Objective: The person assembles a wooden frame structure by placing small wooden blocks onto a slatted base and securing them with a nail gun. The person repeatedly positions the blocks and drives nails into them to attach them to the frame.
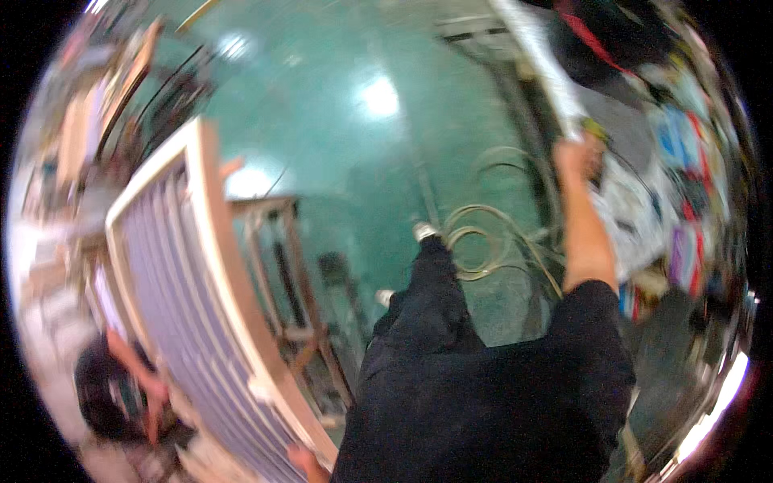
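A pale wooden frame with a row of slats over a greyish-purple inside stands tilted on my left. At its near lower end, my left hand grips the edge, only partly in view. My right arm reaches out to the bench on the right. There my right hand is closed around a blurred dark and yellow-green object, whose kind I cannot make out. Part of that object is hidden by the hand.
A person in black crouches behind the frame, at left. A wooden stand is beside the frame. Coiled hose lies on the green floor near my feet. Bags and packages crowd the right-hand bench; lumber is stacked far left.
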A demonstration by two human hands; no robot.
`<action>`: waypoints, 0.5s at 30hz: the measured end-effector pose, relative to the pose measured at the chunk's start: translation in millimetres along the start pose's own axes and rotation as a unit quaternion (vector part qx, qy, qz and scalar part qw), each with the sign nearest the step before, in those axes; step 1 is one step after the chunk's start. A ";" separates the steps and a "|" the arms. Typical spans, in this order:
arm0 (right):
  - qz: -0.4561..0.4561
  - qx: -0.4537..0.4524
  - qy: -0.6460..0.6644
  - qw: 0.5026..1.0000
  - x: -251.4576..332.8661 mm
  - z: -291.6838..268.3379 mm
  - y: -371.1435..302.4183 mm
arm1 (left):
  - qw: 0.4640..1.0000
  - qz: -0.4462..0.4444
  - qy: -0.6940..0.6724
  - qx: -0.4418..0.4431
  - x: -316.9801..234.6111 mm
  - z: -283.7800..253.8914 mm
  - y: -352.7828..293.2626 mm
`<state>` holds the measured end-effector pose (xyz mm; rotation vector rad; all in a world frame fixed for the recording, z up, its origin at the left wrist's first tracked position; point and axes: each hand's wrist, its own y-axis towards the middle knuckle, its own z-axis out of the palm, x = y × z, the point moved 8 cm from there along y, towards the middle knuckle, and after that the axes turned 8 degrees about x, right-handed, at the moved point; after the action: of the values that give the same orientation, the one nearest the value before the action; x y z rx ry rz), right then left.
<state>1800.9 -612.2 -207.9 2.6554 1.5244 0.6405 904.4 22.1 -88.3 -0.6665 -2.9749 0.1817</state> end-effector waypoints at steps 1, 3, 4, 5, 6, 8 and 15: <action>0.071 0.191 0.027 0.979 18.2 3.6 14.1 | 0.998 -0.061 0.010 0.028 31.4 -6.0 -41.5; -0.011 0.250 0.058 0.967 -95.5 87.0 86.9 | 0.964 -0.205 -0.053 0.160 26.3 12.5 -52.2; -0.028 0.252 0.013 0.967 -156.8 104.7 99.6 | 0.965 -0.213 0.008 0.153 43.7 -4.1 -31.3; -0.077 0.235 -0.043 0.968 -183.1 105.0 128.6 | 0.948 -0.210 -0.012 0.238 43.9 21.9 -32.0; -0.031 0.267 0.056 0.961 -204.4 115.5 130.8 | 0.931 -0.215 -0.025 0.294 38.9 31.2 -48.2; -0.037 0.259 0.048 0.964 -181.0 113.6 167.0 | 0.839 -0.405 -0.260 0.254 16.9 77.3 -108.8; 0.022 0.213 -0.093 0.972 -191.8 72.1 177.4 | 0.831 -0.382 -0.228 0.334 -3.7 77.7 -102.2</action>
<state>1888.1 -851.0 -302.0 2.9465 1.7145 0.0559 856.3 -78.7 -151.6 0.7287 -2.9429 1.3595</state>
